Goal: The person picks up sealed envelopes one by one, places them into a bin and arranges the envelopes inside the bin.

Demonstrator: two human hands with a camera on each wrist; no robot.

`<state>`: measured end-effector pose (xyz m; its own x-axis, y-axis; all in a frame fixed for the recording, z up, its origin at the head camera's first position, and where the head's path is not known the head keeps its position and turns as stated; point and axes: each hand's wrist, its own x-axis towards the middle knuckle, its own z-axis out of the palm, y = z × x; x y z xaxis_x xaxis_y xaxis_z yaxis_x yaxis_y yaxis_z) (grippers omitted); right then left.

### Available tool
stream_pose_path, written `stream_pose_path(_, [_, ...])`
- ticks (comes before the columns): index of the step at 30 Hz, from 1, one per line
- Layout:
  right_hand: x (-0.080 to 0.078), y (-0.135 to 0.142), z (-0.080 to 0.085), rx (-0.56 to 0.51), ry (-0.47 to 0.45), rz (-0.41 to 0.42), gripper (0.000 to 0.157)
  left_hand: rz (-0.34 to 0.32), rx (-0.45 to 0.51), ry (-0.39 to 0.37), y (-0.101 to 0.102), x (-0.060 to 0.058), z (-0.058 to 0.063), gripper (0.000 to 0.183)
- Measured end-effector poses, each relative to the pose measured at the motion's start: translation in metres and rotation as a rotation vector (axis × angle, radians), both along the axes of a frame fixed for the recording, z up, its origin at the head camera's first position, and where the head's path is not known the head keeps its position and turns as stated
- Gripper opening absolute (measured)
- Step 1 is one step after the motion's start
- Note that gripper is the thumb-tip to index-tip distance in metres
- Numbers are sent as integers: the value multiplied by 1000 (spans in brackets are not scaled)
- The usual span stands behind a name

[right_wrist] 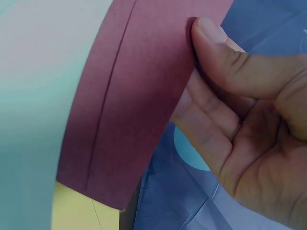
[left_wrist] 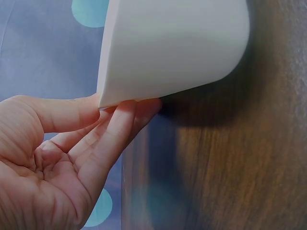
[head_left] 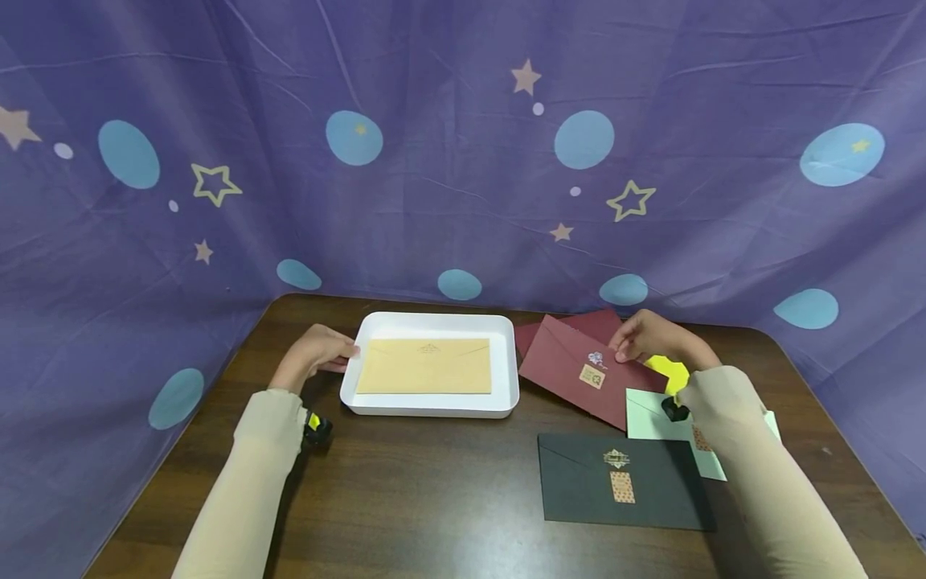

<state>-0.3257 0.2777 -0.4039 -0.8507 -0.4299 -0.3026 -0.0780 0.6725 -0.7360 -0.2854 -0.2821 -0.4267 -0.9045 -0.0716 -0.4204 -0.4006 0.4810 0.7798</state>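
Where tray (head_left: 430, 406) sits, yellow envelope (head_left: 425, 368) inside

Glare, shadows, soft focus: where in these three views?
Head: pale glare on the tabletop, left of the charcoal envelope; left wrist: dark shadow on the tabletop beside the white tray, grain soft; right wrist: pale green envelope blurred at left, held red envelope crisper.

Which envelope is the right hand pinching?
The front dark red rectangular paper envelope, bearing a square tan sticker. The right hand pinches only that one; the other dark red envelope lies partly behind it.
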Motion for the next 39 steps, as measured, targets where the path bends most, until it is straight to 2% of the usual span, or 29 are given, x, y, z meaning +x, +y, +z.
stream_pose_path(10, [5,1,8,-19,66,-152,24,-10,10,10,0,0,0,42])
stream_pose_path(19, [9,-5,18,-67,142,-198,25,-1,5,3,0,0,-1,43])
stream_pose_path(28, [11,-13,25,-119,173,-220,28,2,-1,0,0,0,-1,42])
stream_pose_path(39, [13,-38,43,-119,206,-178,23,-1,9,0,0,1,1,42])
